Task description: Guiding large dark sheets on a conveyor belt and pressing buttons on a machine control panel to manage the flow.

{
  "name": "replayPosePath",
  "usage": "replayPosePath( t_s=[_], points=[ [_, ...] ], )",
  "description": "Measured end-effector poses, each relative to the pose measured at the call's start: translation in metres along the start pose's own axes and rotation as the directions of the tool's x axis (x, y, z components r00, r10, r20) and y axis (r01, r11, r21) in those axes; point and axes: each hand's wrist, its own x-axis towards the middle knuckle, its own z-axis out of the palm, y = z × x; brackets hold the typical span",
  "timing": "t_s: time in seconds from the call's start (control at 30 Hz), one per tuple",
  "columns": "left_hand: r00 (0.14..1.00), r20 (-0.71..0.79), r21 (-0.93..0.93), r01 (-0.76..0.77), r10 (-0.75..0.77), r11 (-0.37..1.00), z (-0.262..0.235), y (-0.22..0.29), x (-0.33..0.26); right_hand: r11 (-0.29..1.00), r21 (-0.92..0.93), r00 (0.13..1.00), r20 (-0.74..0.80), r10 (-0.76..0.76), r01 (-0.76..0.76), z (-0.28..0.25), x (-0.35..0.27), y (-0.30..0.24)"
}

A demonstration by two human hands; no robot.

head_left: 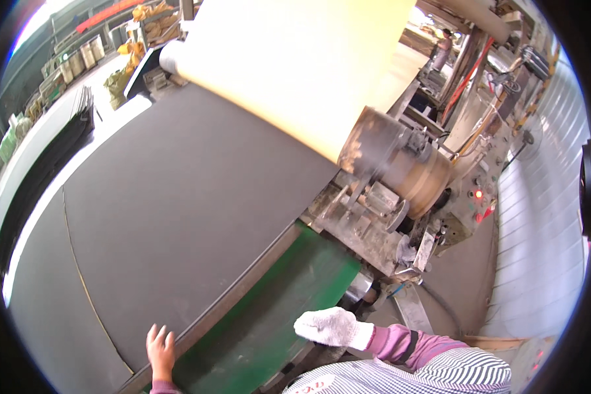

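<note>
My left hand [160,352] is bare, its fingers extended and slightly apart at the near edge of a wide dark grey sheet [197,190]. It grips nothing that I can see. My right hand [329,326], in a white knit glove, is closed above the green conveyor belt [269,308], close to its right side. Whatever may be inside that fist is hidden. Across the left part of the grey sheet runs a thin yellowish line [81,276], perhaps a seam or a cord. Beyond, the sheet meets a bright yellow sheet [289,72] at a roller.
A drum-like machine part [397,164] stands right of the sheets, beside a control panel with a lit red lamp [479,194]. Stacked dark sheets [43,157] lie at far left. Another person [442,51] is in the far background. A corrugated wall [538,256] bounds the right.
</note>
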Motion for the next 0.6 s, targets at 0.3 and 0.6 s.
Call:
replayPosePath(
  t_s=[0.3, 0.6],
  points=[
    [0.928, -0.018, 0.437, -0.328, 0.373, 0.837, 0.02, -0.044, -0.009, 0.675, -0.098, 0.663, 0.337, -0.669, 0.731, -0.158, 0.041, -0.23],
    [0.999, 0.034, 0.024, -0.036, 0.035, 0.999, 0.026, 0.009, -0.001, 0.646, -0.151, 0.646, 0.387, -0.658, 0.748, -0.169, 0.043, -0.241]
  ],
)
